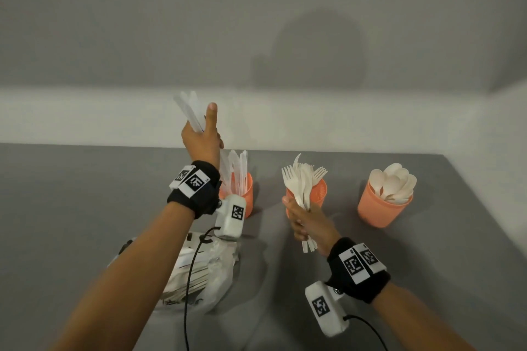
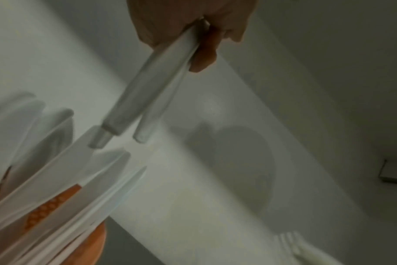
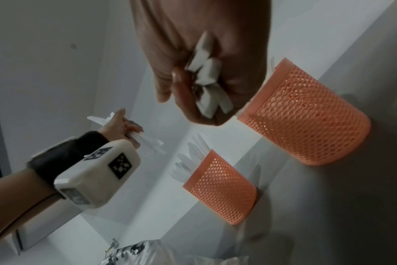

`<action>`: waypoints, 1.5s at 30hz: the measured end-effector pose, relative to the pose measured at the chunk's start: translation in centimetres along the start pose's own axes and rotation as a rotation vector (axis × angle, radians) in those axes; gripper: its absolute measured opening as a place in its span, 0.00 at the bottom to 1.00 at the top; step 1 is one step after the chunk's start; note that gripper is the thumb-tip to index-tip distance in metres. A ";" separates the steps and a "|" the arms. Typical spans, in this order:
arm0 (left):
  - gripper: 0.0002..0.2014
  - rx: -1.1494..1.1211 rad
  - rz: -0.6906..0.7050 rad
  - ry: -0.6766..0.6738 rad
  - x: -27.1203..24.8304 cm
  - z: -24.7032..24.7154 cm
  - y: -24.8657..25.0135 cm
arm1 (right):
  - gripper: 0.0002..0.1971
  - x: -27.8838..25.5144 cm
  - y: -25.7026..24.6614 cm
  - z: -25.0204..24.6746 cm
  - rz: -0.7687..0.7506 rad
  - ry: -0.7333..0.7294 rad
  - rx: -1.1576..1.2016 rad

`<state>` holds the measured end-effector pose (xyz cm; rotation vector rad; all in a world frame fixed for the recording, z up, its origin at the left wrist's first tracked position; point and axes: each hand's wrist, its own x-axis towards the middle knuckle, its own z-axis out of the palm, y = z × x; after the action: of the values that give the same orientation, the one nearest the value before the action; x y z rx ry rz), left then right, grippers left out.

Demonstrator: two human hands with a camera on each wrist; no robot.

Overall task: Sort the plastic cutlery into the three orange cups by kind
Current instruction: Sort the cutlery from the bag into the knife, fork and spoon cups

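Above grey table (image 1: 85,208), raised left hand (image 1: 201,141) grips knives (image 1: 189,111).

We found a bare, staged recording space rather than a lived-in room: a plain grey tabletop (image 1: 85,208) against blank white walls (image 1: 256,23), and marker-tagged camera units (image 1: 231,215) strapped to both wrists.

A grey counter (image 1: 71,194) is seen below a pale grey wall (image 1: 142,23). A round shadow (image 1: 316,51) is cast on the wall at 12 o'clock.
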<state>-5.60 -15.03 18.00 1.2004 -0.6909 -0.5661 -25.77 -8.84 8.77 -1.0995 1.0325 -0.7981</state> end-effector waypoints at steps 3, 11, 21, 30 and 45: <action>0.21 0.113 0.052 -0.035 0.3 0.6 -1.7 | 0.17 0.3 -0.1 0.0 -0.035 0.010 -0.060; 0.15 0.346 0.084 -0.201 -1.3 -0.2 -8.3 | 0.22 1.1 -0.5 -0.2 0.067 0.134 -0.031; 0.10 0.694 0.359 -0.394 -1.4 0.0 -9.2 | 0.17 1.2 -0.3 0.2 0.095 0.027 0.153; 0.12 0.596 0.380 -0.396 -5.1 0.8 -4.9 | 0.15 0.2 -1.5 -0.5 0.145 -0.112 0.274; 0.08 0.134 -0.298 -0.485 -11.2 1.5 -3.8 | 0.12 -1.4 -0.9 0.0 0.035 -0.013 0.065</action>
<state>-14.38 -8.96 12.66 1.3136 -0.9761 -1.0959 -26.23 -7.77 10.00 -1.0274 1.0055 -0.7901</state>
